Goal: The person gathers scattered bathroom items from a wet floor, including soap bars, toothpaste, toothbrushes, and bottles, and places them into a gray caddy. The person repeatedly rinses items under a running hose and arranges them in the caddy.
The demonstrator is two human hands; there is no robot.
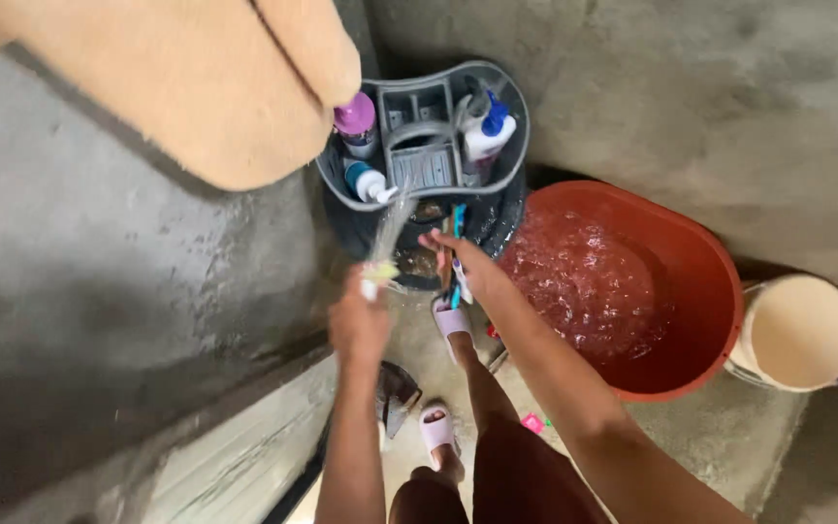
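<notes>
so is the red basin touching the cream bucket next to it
Cannot tell. In the head view the red basin overlaps the cream bucket at their near rims, but the angle hides whether they meet or one just sits in front.
</notes>
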